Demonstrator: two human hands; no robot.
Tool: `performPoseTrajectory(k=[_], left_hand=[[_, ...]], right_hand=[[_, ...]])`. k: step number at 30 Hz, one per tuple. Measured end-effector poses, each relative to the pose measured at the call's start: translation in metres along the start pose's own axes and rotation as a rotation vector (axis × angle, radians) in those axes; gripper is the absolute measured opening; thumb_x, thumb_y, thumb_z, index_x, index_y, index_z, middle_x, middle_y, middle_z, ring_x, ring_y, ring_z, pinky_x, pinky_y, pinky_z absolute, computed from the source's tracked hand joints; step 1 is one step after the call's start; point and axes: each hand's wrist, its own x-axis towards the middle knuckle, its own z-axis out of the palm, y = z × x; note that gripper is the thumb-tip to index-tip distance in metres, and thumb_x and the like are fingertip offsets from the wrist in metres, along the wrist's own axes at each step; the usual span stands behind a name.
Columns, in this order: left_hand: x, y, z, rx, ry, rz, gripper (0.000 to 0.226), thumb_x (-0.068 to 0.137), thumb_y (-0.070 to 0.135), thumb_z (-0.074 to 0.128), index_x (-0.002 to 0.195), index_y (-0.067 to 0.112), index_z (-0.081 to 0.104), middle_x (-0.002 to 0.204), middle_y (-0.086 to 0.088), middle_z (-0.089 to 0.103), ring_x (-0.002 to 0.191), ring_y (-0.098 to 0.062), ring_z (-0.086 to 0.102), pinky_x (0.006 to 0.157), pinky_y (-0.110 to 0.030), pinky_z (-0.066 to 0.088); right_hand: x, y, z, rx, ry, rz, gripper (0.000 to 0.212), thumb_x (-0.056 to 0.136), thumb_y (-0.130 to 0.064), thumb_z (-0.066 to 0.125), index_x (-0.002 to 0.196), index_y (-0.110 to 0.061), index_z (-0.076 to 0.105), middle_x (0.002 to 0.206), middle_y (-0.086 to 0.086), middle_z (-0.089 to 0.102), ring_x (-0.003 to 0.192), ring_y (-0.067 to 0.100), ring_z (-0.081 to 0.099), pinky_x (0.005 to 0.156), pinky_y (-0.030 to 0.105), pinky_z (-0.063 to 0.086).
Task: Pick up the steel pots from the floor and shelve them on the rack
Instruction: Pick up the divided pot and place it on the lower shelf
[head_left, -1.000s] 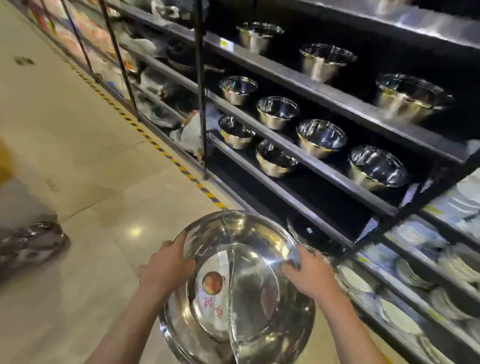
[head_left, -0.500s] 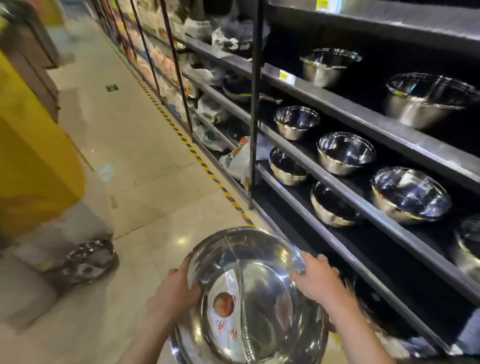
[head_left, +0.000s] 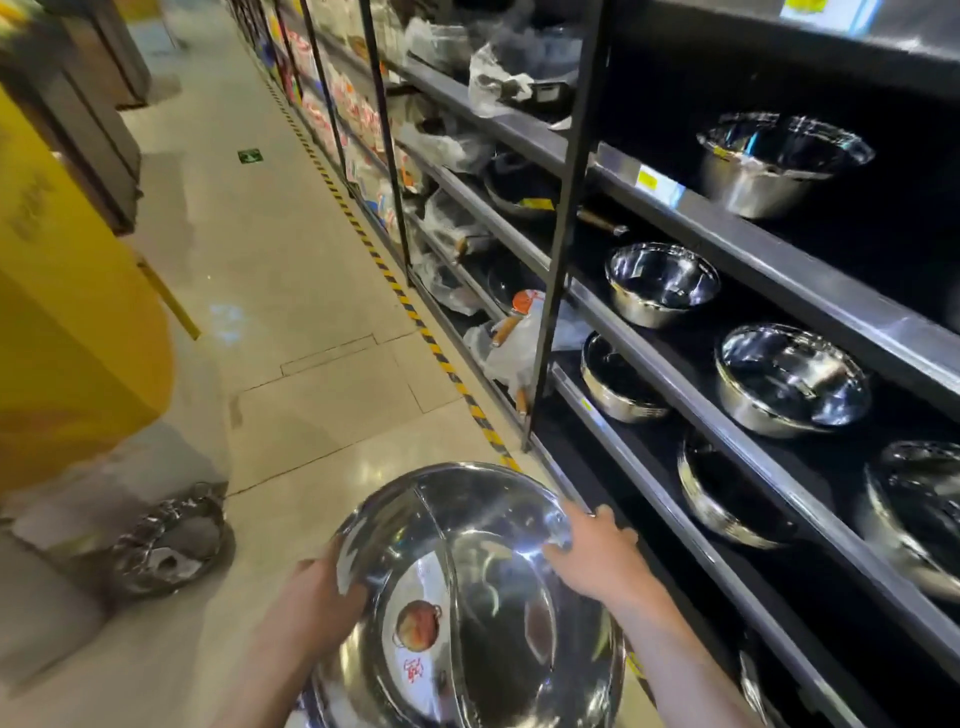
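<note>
We hold the wide, shiny divided steel pot (head_left: 467, 587) at lower centre, left hand (head_left: 317, 603) and right hand (head_left: 592, 561) clasping opposite rims; stiff, slick, probably light.

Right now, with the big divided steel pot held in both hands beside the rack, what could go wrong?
1. The large shiny divided steel pot is gripped only at its rim by the left hand and right hand; the polished metal could slip.
2. It looks wider than the steel bowls already shelved, so it may strike the dark metal rack's shelf edge going in.
3. Another steel pot on the floor lies to the left, a possible trip hazard.
</note>
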Motion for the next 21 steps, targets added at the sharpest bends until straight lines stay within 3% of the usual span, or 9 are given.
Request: performPoseTrajectory(k=[1,3,5,9,13,17,21], left_hand=[[0.018,0.002,-0.005,-0.012,-0.012,0.001,0.069,0.091,0.051,0.046,0.155,0.040,0.022,0.124,-0.002,0.061,0.072,-0.007,0.057,0.051,-0.017,0.041],[0.062,0.010,-0.018,-0.067,-0.040,0.033,0.071,0.089,0.052,0.047,0.155,0.037,0.024,0.132,-0.006,0.059,0.090,-0.017,0.065,0.073,-0.032,0.055],[0.105,0.022,-0.038,-0.112,-0.064,0.093,0.070,0.088,0.056,0.047,0.152,0.037,0.026,0.131,-0.007,0.058,0.100,-0.024,0.065,0.090,-0.045,0.055],[0.184,0.040,-0.074,-0.075,-0.090,0.240,0.059,0.088,0.060,0.047,0.141,0.037,0.036,0.115,0.000,0.053,0.091,-0.020,0.065,0.086,-0.043,0.056],[0.234,0.062,-0.089,0.023,-0.118,0.293,0.062,0.086,0.055,0.044,0.145,0.046,0.024,0.132,0.003,0.049,0.114,-0.026,0.059,0.096,-0.054,0.043],[0.266,0.095,-0.082,0.112,-0.215,0.366,0.065,0.084,0.059,0.040,0.145,0.049,0.021,0.132,0.003,0.048,0.118,-0.025,0.057,0.094,-0.053,0.041],[0.286,0.127,-0.056,0.155,-0.312,0.403,0.071,0.074,0.064,0.040,0.140,0.060,0.014,0.126,0.008,0.048,0.118,-0.023,0.057,0.092,-0.052,0.039]], right_hand=[[0.010,-0.007,-0.002,-0.012,0.000,0.024,0.051,0.089,-0.053,0.046,0.136,-0.036,0.039,0.132,0.013,0.043,0.117,0.044,0.043,0.094,0.045,0.041],[0.030,-0.020,-0.010,0.005,-0.004,0.077,0.046,0.090,-0.054,0.045,0.129,-0.031,0.041,0.126,0.011,0.046,0.112,0.041,0.046,0.092,0.044,0.042],[0.044,-0.032,-0.022,0.037,0.013,0.120,0.048,0.090,-0.051,0.046,0.133,-0.031,0.041,0.120,0.008,0.050,0.114,0.038,0.046,0.094,0.047,0.042],[0.065,-0.061,-0.040,0.187,0.111,0.174,0.061,0.092,-0.044,0.053,0.149,-0.036,0.033,0.113,0.005,0.056,0.106,0.032,0.057,0.098,0.046,0.044],[0.077,-0.074,-0.044,0.201,0.148,0.324,0.068,0.092,-0.048,0.055,0.154,-0.039,0.027,0.130,0.009,0.050,0.116,0.027,0.055,0.107,0.046,0.037],[0.078,-0.068,-0.027,0.247,0.160,0.551,0.069,0.083,-0.076,0.036,0.148,-0.061,0.017,0.147,0.006,0.042,0.136,0.029,0.039,0.112,0.044,0.029],[0.092,-0.034,-0.005,0.240,0.026,0.651,0.081,0.094,-0.062,0.038,0.152,-0.041,-0.014,0.159,0.000,0.016,0.143,0.019,0.028,0.112,0.028,0.029]])
